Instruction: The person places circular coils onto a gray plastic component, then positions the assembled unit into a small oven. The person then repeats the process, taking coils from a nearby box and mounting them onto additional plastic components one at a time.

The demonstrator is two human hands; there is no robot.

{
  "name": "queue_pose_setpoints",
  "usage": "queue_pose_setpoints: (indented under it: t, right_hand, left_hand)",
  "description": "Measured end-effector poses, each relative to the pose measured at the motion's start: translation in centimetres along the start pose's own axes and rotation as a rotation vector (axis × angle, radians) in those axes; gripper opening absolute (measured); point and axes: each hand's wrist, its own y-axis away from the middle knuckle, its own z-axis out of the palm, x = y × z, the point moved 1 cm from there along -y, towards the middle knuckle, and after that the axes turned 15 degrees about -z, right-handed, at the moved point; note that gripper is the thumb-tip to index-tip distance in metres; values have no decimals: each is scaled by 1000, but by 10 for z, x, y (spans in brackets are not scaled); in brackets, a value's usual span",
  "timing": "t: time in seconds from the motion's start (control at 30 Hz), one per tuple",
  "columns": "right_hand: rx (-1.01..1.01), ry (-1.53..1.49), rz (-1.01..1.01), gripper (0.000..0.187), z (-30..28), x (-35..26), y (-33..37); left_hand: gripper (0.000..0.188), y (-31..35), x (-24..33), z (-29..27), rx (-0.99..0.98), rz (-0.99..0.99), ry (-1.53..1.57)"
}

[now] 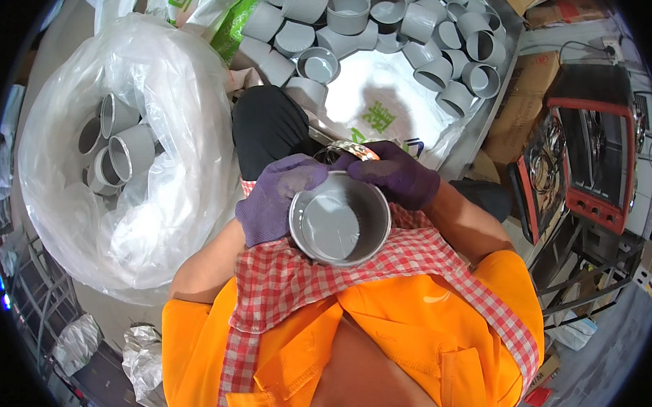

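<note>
Both my hands wear purple knit gloves and meet at the far rim of a grey plastic pipe fitting (332,223), in front of my apron. Its round open mouth faces up toward me. My left hand (280,193) is closed on the fitting's left and far side. My right hand (400,174) has its fingers closed at the far right rim. Just beyond the fingers shows a curved band with an orange pattern (362,150), beside something shiny and metallic; what it is and how it is held, I cannot make out.
To the left stands a large clear plastic bag (195,202) with several grey fittings (133,151) inside. Ahead, a metal-edged tray (507,68) lined with white sheeting holds many loose fittings. A red oven (593,163) with its door down and a cardboard box (520,108) are at right.
</note>
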Motion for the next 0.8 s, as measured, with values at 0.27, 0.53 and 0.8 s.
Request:
queue_pose_setpoints:
  t: [0.27,0.53,0.8]
  right_hand:
    - [546,642,-789,21,-55,14,-94]
    - [-8,2144,-264,35,-188,126,-240]
    - [245,1904,-613,18,-168,56,-170]
  left_hand:
    - [45,53,63,-81,813,-128,562]
    - [42,119,46,-127,1438,-414,118]
    - [36,10,33,-61,544,-135,-201]
